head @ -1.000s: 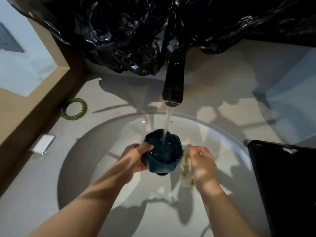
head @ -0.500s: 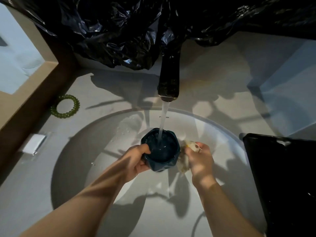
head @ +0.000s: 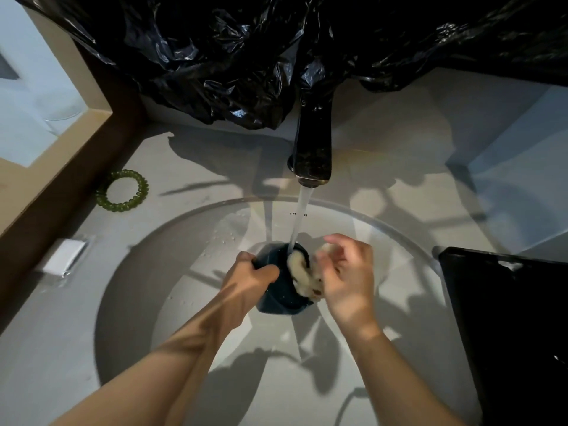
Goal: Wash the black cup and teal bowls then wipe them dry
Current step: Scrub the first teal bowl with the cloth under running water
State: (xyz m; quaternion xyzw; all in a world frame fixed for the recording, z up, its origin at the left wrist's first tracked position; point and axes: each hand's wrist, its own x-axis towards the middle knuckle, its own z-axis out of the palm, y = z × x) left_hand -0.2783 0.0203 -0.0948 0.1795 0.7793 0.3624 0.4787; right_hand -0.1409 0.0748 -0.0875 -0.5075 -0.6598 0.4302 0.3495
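Observation:
A small dark teal bowl [head: 281, 298] is held over the white sink basin [head: 172, 256], tilted away from me under the running water [head: 299, 218]. My left hand [head: 250, 279] grips its left rim and wall. My right hand [head: 345, 279] presses a pale yellow sponge cloth [head: 299, 272] into the bowl's mouth. Water from the dark tap [head: 313, 146] falls onto the cloth and the bowl's rim. The black cup and any other bowl are not visible.
A black tray or rack [head: 510, 333] stands on the counter at the right. A green beaded hair tie [head: 122, 190] and a small white packet [head: 63, 256] lie on the counter at the left. Black plastic sheeting [head: 276, 50] hangs behind the tap.
The bowl has tipped from upright to tilted. My right hand has brought the cloth from beside the bowl into its opening. The left hand's grip has shifted over the rim.

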